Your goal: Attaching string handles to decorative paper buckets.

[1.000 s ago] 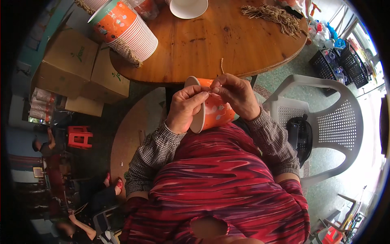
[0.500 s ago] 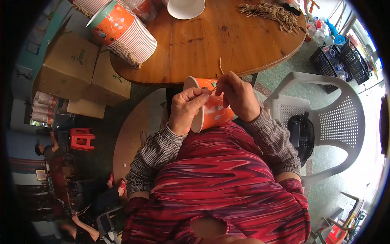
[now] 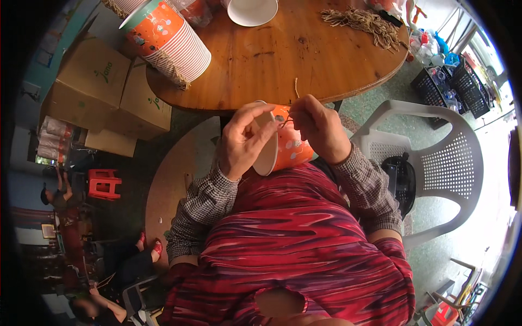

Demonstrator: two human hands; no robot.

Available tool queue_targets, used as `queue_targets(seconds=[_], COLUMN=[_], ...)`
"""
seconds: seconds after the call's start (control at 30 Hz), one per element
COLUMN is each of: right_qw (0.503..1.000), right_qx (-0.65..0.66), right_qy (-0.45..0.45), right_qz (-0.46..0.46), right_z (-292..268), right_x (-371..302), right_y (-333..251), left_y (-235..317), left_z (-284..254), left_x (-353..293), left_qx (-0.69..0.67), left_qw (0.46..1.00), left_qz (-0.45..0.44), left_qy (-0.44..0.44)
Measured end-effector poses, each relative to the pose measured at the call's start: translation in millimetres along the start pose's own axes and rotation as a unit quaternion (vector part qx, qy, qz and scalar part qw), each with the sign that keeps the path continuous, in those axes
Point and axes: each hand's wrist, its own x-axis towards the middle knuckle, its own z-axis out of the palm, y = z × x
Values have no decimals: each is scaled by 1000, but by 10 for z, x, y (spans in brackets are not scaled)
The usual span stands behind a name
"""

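An orange paper bucket (image 3: 296, 148) with white drawings lies on its side against my lap, its pale open mouth turned left. My left hand (image 3: 239, 142) is at that mouth, thumb and forefinger apart, nothing seen between them; its other fingers are partly hidden. On the other side, my right hand (image 3: 323, 130) is closed in a pinch on a thin brown paper cord (image 3: 296, 87). One end of the cord sticks up above the knuckles, and a short piece shows by the bucket's wall near the fingertips.
On the wooden table (image 3: 261, 65) stand a leaning stack of paper buckets (image 3: 182, 54), a white bowl-like container (image 3: 252, 12) and a bundle of cords (image 3: 363, 26). Cardboard boxes (image 3: 89, 81) are left, a grey plastic chair (image 3: 446, 163) right. Other people sit far left.
My left thumb and forefinger have parted from their pinch near the cord, and that hand has drawn slightly left. My right hand keeps its pinch almost in place.
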Motion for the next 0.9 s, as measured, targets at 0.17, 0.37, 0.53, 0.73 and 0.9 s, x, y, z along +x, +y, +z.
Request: queue_targets(seconds=[0.17, 0.37, 0.53, 0.73, 0.9], right_qw=[993, 999, 999, 998, 974], right_qx=[-83, -17, -11, -13, 221], right_qy=[-17, -32, -45, -52, -44], right_qz=[-84, -31, -27, -14, -5], right_z=[16, 46, 95, 84, 110], right_x=[37, 72, 149, 136, 119], right_y=[-116, -264, -323, -377, -361], left_y=[-48, 52, 89, -49, -24], left_z=[106, 65, 40, 85, 132], left_x=[42, 18, 71, 87, 153], left_qx=[-51, -76, -97, -157, -98], left_qw=[997, 997, 995, 987, 992], left_qz=[-44, -2, 20, 15, 74], left_qy=[-38, -17, 0, -8, 5])
